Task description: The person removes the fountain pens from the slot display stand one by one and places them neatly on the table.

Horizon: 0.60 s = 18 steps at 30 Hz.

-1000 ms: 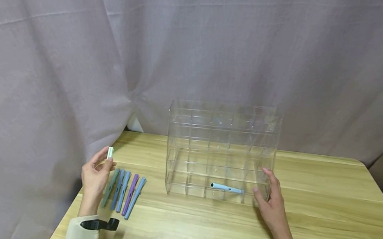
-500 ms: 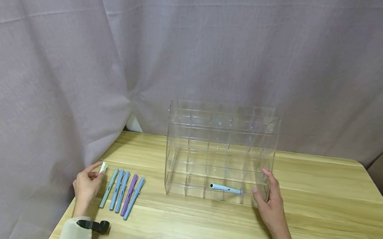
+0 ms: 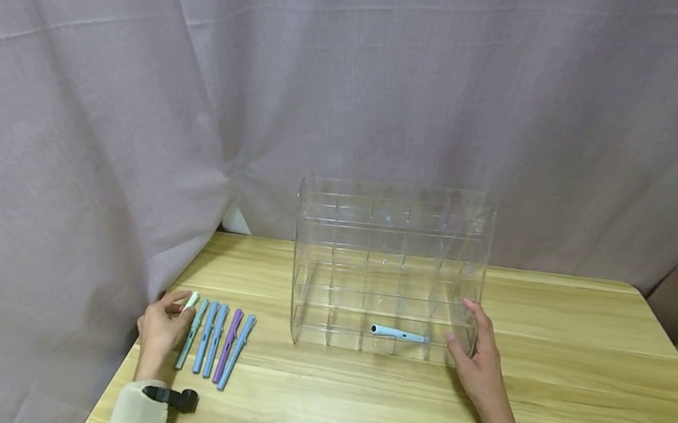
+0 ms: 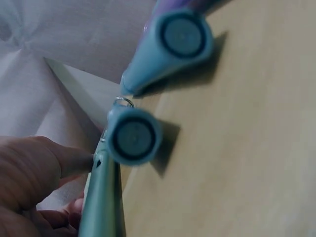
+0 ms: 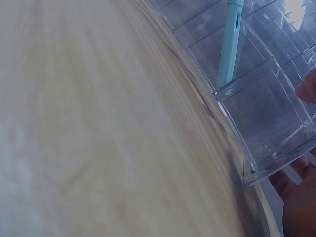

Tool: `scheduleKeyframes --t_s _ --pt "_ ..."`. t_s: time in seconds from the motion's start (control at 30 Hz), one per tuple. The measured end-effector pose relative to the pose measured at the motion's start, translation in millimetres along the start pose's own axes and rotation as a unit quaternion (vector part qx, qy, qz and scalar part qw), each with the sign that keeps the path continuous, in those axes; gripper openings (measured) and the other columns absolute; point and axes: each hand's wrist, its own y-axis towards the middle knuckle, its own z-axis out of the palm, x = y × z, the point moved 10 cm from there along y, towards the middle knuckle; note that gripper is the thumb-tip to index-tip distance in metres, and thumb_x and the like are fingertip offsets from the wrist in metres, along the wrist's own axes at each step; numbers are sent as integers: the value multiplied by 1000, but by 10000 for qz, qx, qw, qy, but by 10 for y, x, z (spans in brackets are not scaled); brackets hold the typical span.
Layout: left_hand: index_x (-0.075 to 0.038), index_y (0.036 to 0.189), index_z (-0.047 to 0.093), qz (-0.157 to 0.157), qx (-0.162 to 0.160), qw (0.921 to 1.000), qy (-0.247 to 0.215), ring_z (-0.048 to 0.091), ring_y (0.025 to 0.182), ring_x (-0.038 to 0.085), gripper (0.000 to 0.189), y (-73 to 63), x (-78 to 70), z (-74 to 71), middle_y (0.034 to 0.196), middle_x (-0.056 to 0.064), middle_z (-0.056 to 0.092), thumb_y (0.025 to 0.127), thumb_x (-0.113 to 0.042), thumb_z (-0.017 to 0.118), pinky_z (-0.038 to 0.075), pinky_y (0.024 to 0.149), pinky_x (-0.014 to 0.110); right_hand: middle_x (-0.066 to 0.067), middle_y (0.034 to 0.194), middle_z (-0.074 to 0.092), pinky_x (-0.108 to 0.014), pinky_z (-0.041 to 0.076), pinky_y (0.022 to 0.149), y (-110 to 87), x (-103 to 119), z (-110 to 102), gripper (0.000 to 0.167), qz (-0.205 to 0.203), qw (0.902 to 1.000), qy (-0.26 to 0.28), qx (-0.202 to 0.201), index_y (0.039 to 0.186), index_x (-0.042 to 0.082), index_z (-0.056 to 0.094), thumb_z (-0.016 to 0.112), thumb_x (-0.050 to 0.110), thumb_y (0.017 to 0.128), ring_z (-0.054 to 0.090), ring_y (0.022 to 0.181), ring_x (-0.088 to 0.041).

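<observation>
At the table's left side, my left hand (image 3: 160, 327) pinches a pale green pen (image 3: 191, 300) by its upper part, and its lower part is hidden behind the fingers. Right beside it begins a row of capped pens: a darker green pen (image 3: 192, 336), blue ones and a purple pen (image 3: 228, 346). The thumb (image 4: 74, 162) shows near the green pen (image 4: 102, 197) in the left wrist view. My right hand (image 3: 480, 364) grips the right side wall of a clear compartmented organizer (image 3: 398, 230). A light blue pen (image 3: 399, 334) lies sideways in its lowest front row.
The organizer stands upright on a wooden table (image 3: 349, 410), with the row of pens to its left. A grey curtain (image 3: 358, 83) hangs behind the table and along its left edge.
My left hand has come down with the pale green pen to the left end of the row, shifting left, then slightly right. The right hand stays on the organizer.
</observation>
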Motion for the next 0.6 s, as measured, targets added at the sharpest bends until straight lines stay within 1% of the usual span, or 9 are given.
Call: scheduleKeyframes --t_s 0.1,0.13,0.17,0.23,0.27,0.3,0.37,0.47,0.6 --pt "-16 134 75 -2 65 10000 50 75 104 40 38 -11 -18 10 115 22 79 96 -18 74 49 96 56 -18 171 36 -81 18 125 1 4 1 72 17 10000 -7 29 166 20 36 64 -1 102 22 157 1" --pt "-15 134 75 8 85 9999 60 74 104 41 38 -14 -25 12 115 21 79 96 -18 75 49 95 56 -22 170 35 -81 19 125 2 3 2 72 25 10000 -9 31 166 20 36 64 0 102 22 157 1" --pt "-15 134 75 31 87 9999 92 75 104 41 38 -13 -27 15 114 21 80 96 -19 75 50 94 55 -20 170 36 -81 19 124 4 2 1 72 27 10000 -5 23 166 20 36 64 0 102 22 156 2" --pt "-14 134 74 44 83 9999 113 74 105 42 39 -14 -32 15 113 20 80 95 -19 75 49 93 56 -11 171 37 -81 20 124 5 0 2 72 31 10000 -1 8 165 20 37 65 0 102 24 154 5" --pt "-14 134 74 34 69 9999 110 73 106 42 40 -19 -33 14 113 20 80 95 -20 75 49 94 57 -5 170 38 -81 21 124 6 -1 3 72 30 10000 -1 0 165 21 37 65 0 102 24 154 4" --pt "-14 133 74 34 -32 9999 99 72 105 43 40 -20 -30 8 111 19 80 94 -20 76 48 94 57 3 169 38 -81 22 123 7 -1 5 72 30 10000 -2 -6 165 21 37 65 0 102 25 154 4" --pt "-11 133 73 77 -147 9998 50 71 107 46 41 -44 -76 -7 113 21 79 93 -18 75 47 94 59 18 165 38 -81 22 124 10 1 7 72 12 10000 11 -12 165 21 38 65 0 102 25 153 5" --pt "-8 132 73 263 -341 9990 -105 70 106 47 40 -116 -250 -15 116 25 77 93 -15 74 46 95 60 32 159 34 -80 20 125 7 6 9 72 -13 10000 56 -8 165 21 38 65 0 102 25 154 5" --pt "-6 131 73 694 -606 9947 -459 70 104 46 35 -287 -635 -8 119 26 75 96 -10 71 47 94 56 36 157 34 -78 16 127 5 2 6 71 -16 9999 106 -8 165 21 38 65 0 102 22 154 7"
